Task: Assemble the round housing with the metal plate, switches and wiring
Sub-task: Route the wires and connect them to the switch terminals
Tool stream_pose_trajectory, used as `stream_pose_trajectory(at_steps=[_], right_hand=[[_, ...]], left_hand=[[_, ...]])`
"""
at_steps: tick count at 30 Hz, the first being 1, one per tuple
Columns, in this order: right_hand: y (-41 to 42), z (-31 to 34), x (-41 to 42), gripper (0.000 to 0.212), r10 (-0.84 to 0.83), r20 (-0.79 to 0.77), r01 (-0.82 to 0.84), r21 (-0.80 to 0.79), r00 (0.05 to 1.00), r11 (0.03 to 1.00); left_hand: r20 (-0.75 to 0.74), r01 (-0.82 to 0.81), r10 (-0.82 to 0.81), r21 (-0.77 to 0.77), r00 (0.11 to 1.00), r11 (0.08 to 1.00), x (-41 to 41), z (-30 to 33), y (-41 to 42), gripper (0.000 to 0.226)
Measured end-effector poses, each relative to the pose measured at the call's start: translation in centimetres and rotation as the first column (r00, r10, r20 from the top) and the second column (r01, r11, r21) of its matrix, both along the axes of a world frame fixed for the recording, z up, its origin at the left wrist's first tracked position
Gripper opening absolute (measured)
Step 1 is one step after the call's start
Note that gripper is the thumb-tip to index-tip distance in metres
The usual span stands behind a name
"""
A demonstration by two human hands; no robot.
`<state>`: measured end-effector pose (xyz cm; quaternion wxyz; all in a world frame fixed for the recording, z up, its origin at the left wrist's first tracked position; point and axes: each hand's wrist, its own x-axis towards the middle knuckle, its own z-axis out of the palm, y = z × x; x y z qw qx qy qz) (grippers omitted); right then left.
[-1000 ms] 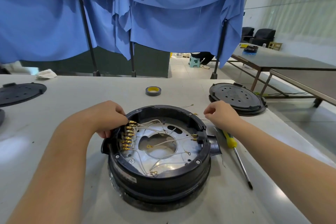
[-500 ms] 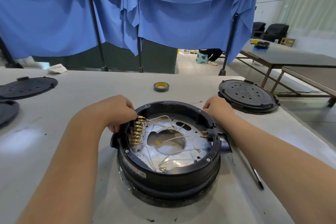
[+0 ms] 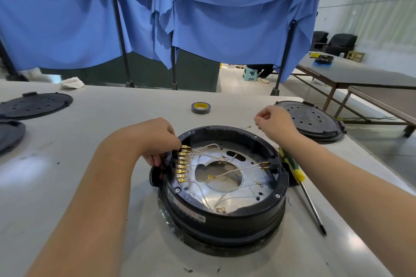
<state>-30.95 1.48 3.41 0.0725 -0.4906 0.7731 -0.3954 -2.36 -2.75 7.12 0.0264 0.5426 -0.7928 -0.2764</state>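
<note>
The grip of the left hand point(image 3: 155, 139) is curled on the left rim of the round housing point(image 3: 221, 189), at the row of brass terminals point(image 3: 182, 163); the right hand point(image 3: 275, 122) pinches something small above the far right rim, I cannot tell what. The housing stands on the desk point(image 3: 67, 186) with the metal plate point(image 3: 225, 195) inside. I think it is best to steady the rim and seat one white wire point(image 3: 236, 171) at a time. I count one housing, roughly eight terminals, three black lids, one tape roll point(image 3: 200, 107) behind the housing, and one screwdriver point(image 3: 299, 184) at its right.
</note>
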Motion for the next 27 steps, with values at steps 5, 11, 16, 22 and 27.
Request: stream_pose_trajectory(at_steps=[5,11,16,22,27], right_hand=[[1.9,3.7,3.5,0.006,0.219,0.16,-0.189,-0.184,0.962,0.964],[5.0,5.0,11.3,0.01,0.562,0.183,-0.573,0.008,0.806,0.819],[5.8,3.3,14.1,0.004,0.564,0.209,-0.596,0.152,0.799,0.788],[6.2,2.0,13.7,0.004,0.493,0.27,-0.531,0.086,0.827,0.843],[6.2,1.3,13.6,0.006,0.506,0.199,-0.528,0.075,0.839,0.846]], left_hand=[[-0.013,0.028,-0.029,-0.012,1.0,1.0,-0.9,-0.3,0.3,0.015],[-0.009,0.034,-0.034,-0.023,0.999,0.999,-1.3,-0.4,0.4,0.019],[-0.025,0.036,-0.036,0.012,0.999,0.999,-1.0,-0.3,0.6,0.017],[0.005,0.053,-0.053,0.037,0.999,0.998,-0.7,0.2,0.7,0.024],[-0.009,0.052,-0.051,0.059,0.999,0.997,-0.8,0.2,0.8,0.023]])
